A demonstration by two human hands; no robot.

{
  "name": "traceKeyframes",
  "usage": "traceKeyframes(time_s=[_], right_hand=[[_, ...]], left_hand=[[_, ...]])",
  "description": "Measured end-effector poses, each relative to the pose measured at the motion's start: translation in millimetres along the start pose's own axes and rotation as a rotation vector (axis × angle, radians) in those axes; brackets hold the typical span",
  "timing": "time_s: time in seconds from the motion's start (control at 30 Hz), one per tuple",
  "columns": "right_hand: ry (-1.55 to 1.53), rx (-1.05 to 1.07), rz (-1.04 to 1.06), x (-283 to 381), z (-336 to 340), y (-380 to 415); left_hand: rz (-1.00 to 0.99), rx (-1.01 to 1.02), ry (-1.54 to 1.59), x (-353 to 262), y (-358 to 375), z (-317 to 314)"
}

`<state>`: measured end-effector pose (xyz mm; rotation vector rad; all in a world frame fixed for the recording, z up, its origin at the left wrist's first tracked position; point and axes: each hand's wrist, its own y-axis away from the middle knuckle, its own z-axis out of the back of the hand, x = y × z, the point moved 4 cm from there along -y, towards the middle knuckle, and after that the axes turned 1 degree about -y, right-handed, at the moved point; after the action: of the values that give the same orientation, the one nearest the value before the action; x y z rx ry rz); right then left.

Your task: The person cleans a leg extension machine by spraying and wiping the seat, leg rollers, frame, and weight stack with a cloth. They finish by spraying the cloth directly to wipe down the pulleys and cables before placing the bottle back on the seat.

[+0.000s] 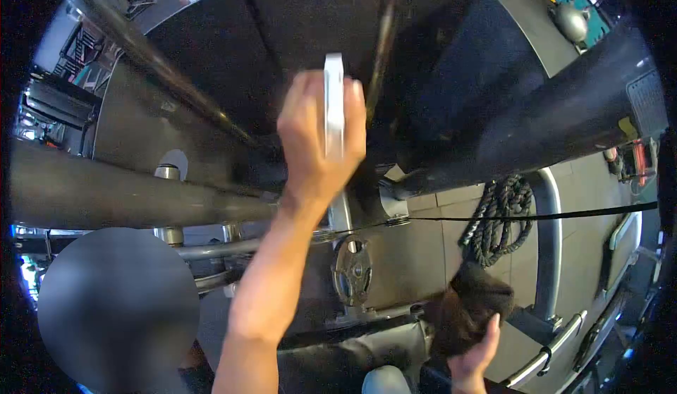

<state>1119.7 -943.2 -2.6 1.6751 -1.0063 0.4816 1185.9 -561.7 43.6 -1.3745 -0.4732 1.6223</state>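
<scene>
My left hand (317,122), blurred by motion, is raised in front of the dark panel of a gym machine. Its fingers and thumb close on opposite sides of a slim white phone-like slab (334,98), which stands upright and edge-on to me. Low on the right, my right hand (476,355) grips a dark brown cloth (469,309). The thumb lies over the cloth, and the other fingers are mostly hidden behind it.
Dark machine tubes (486,140) cross both sides. A black battle rope (497,221) lies coiled at the right, near a taut dark cable (564,215). A weight plate (352,271) hangs below my left hand. A black padded bench (352,352) is at the bottom.
</scene>
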Motion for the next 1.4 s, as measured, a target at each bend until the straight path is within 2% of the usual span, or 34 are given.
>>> traceKeyframes(time_s=[0.03,0.1,0.17,0.23,0.3,0.37,0.4,0.43,0.47,0.57,0.6,0.63,0.7,0.73,0.77,0.83,0.9,0.93,1.0,1.07,1.17,1.27,1.3,1.33,1.37,1.4], right_hand=[[-0.012,0.094,0.131,-19.6,-18.5,-10.0],[0.166,0.256,0.302,-41.0,-66.3,-29.3],[0.320,0.384,0.476,-49.7,-120.5,-44.2],[0.422,0.503,0.715,-49.7,-181.7,-58.1],[0.456,0.580,0.986,-44.9,-245.1,-70.9],[0.440,0.617,1.220,-39.8,-304.4,-83.3],[0.424,0.622,1.323,-37.2,-330.7,-90.4],[0.410,0.625,1.401,-36.8,-354.9,-96.9],[0.406,0.634,1.440,-38.6,-374.9,-103.2],[0.529,0.405,1.978,-22.6,-425.3,-117.7],[0.498,0.458,1.835,-25.9,-425.3,-128.1],[0.467,0.509,1.692,-30.7,-422.8,-140.2],[0.398,0.597,1.414,-39.4,-417.8,-162.8],[0.354,0.632,1.280,-41.5,-416.2,-170.9],[0.260,0.609,1.003,-58.4,-407.1,-169.8],[0.042,0.603,0.645,-81.8,-395.4,-190.0],[-0.253,0.647,0.215,-88.3,-396.4,-181.8],[-0.241,0.503,0.238,-77.2,-406.0,-188.7],[-0.279,0.706,0.603,-41.4,-422.8,-172.7],[-0.164,0.506,0.649,-32.1,-421.5,-172.5],[-0.113,0.650,0.804,-30.4,-420.1,-188.3],[0.075,0.580,0.877,-73.4,-396.5,-204.3],[0.158,0.547,0.754,-101.1,-381.1,-217.8],[0.113,0.638,0.698,-144.9,-377.3,-272.2],[0.105,0.635,0.297,-159.1,-357.2,-257.4],[0.081,0.609,0.166,-147.9,-357.2,-231.0]], left_hand=[[-0.012,-0.034,-0.010,-8.4,15.1,12.5],[0.021,-0.048,-0.043,-19.8,57.3,42.3],[0.209,0.012,-0.020,-30.0,102.8,69.5],[0.222,-0.002,-0.170,-34.6,162.8,87.3],[0.466,0.078,0.000,-35.0,212.6,94.2],[0.586,0.108,-0.005,-34.8,252.2,97.1],[0.560,0.173,-0.043,-30.8,282.2,94.3],[0.537,0.239,-0.083,-30.0,308.6,93.3],[0.616,0.272,-0.058,-33.1,322.0,93.0],[0.780,0.300,0.127,-44.1,345.1,83.8],[0.787,0.331,0.145,-48.8,346.3,81.4],[0.637,0.355,0.113,-49.2,341.8,78.8],[0.723,0.465,0.148,-43.0,358.4,67.9],[0.669,0.460,0.153,-42.8,357.4,64.7],[0.610,0.454,0.159,-40.5,347.0,58.6],[0.518,0.485,0.138,-33.3,333.3,48.9],[0.528,0.510,0.170,-26.1,319.9,45.4],[0.474,0.495,0.157,-19.5,317.5,45.2],[0.399,0.471,0.144,-12.3,323.1,43.0],[0.477,0.406,0.085,-6.8,318.9,42.1],[0.608,0.401,0.087,0.9,321.2,40.4],[0.643,0.375,0.157,1.4,321.1,41.0],[0.694,0.389,0.194,2.0,325.5,39.6],[0.744,0.401,0.232,2.1,330.2,37.6],[0.793,0.413,0.269,2.2,336.2,35.3],[0.849,0.384,0.299,5.6,345.7,32.4]])
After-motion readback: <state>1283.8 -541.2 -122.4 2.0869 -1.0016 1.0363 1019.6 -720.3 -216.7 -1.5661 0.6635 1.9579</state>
